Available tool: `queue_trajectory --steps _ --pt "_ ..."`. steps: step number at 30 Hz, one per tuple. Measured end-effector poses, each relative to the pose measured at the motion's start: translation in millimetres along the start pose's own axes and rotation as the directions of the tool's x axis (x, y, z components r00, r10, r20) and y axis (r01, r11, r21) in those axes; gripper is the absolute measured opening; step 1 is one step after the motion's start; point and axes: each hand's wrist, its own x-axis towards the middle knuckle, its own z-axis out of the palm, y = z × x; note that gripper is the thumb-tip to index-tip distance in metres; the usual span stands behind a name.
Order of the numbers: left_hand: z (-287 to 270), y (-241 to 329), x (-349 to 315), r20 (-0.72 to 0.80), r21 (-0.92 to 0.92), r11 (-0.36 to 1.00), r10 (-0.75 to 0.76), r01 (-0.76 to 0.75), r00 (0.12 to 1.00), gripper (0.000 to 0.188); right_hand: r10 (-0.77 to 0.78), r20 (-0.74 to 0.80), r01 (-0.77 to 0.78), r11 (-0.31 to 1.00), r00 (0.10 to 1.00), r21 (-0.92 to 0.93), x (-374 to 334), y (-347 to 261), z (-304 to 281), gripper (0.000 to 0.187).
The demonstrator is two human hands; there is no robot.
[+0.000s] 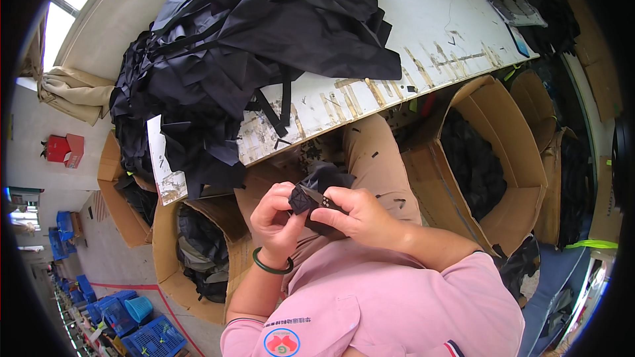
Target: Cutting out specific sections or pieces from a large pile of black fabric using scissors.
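Above my lap, my left hand pinches a small black fabric piece between thumb and fingers. My right hand is closed around a small dark tool with pale dots, which looks like thread snips; its tip meets the fabric beside my left fingers. More of the black cloth spreads behind and under both hands. The fingers hide much of the tool, so I cannot tell whether its blades are apart.
A large heap of black fabric pieces covers the left of the white worktable, hanging over its edge. Cardboard boxes with dark goods stand right and left of my legs. Small black scraps lie on my trousers. Blue crates stand lower left.
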Motion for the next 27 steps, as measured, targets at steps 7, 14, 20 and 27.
queue_trajectory --steps 7,14,20,27 --pt "-11.8 6.5 10.0 0.183 -0.391 0.840 -0.328 0.375 0.927 0.012 0.082 0.130 -0.086 0.996 0.988 0.033 -0.9 -10.7 -24.3 0.036" --pt "-17.7 5.0 13.2 0.344 -0.443 0.712 -0.426 0.545 0.837 0.013 0.017 0.229 0.082 0.906 0.973 -0.415 -0.3 -17.3 -40.3 0.036" --pt "-17.3 7.2 14.3 0.394 -0.398 0.665 -0.498 0.632 0.772 0.012 -0.094 0.229 0.198 0.850 0.969 -0.488 -0.3 -10.4 -39.8 0.038" --pt "-17.8 6.3 13.5 0.430 -0.344 0.645 -0.538 0.682 0.725 0.013 -0.108 0.246 0.227 0.817 0.963 -0.530 2.0 -11.3 -39.8 0.037"
